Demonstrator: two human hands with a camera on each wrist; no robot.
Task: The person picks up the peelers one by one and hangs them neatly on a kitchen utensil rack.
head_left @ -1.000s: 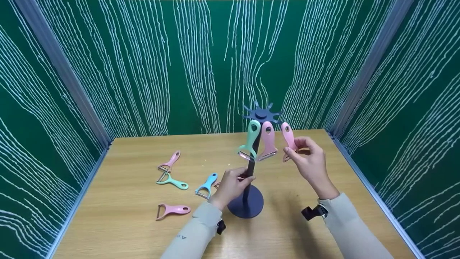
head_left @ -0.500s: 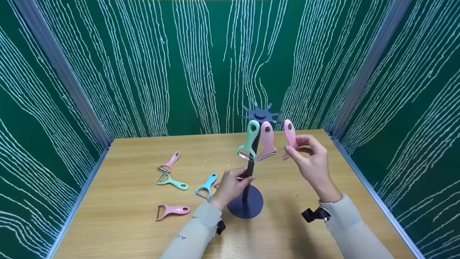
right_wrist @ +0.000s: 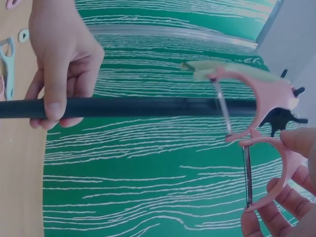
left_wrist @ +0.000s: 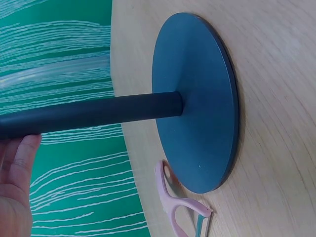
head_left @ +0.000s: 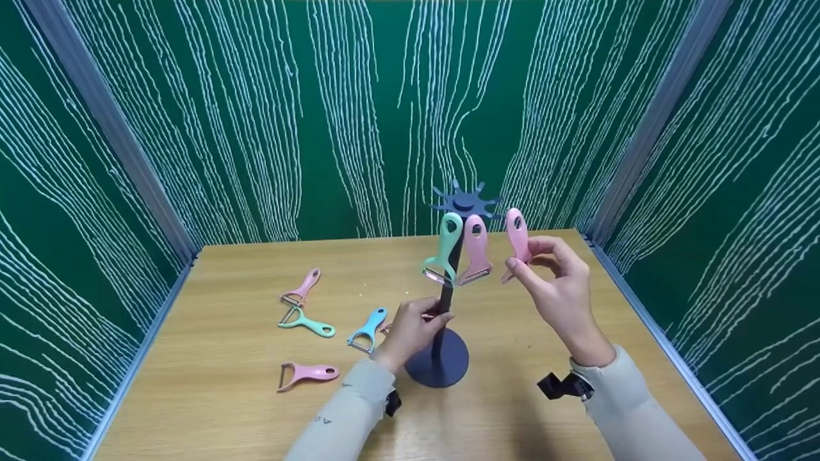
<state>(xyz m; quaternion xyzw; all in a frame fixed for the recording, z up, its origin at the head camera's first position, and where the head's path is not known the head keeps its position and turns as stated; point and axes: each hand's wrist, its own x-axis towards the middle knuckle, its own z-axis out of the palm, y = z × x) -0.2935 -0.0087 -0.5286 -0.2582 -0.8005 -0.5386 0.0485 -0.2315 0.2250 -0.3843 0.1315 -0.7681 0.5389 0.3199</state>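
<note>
My left hand (head_left: pixel 410 333) grips the dark pole (left_wrist: pixel 94 113) of an upright stand with a round base (head_left: pixel 442 371) and a star-shaped hook top (head_left: pixel 464 203). A green peeler (head_left: pixel 451 237) and a pink peeler (head_left: pixel 476 246) hang from hooks on the near side. To their right, my right hand (head_left: pixel 564 288) pinches another pink peeler (head_left: pixel 517 234), handle end upward. In the right wrist view this held peeler (right_wrist: pixel 281 187) shows its blade, close beside the hanging pink peeler (right_wrist: pixel 269 94). Whether the two touch is unclear.
On the wooden table (head_left: pixel 224 320) left of the stand lie a pink peeler (head_left: pixel 307 285), a green one (head_left: pixel 314 324), a blue one (head_left: pixel 371 328) and a nearer pink one (head_left: pixel 314 373). Another pink peeler (left_wrist: pixel 173 202) lies beside the base. Green walls surround the table.
My right hand has shifted slightly up and to the right with its pink peeler, widening the gap to the hanging ones. The left hand stays on the pole.
</note>
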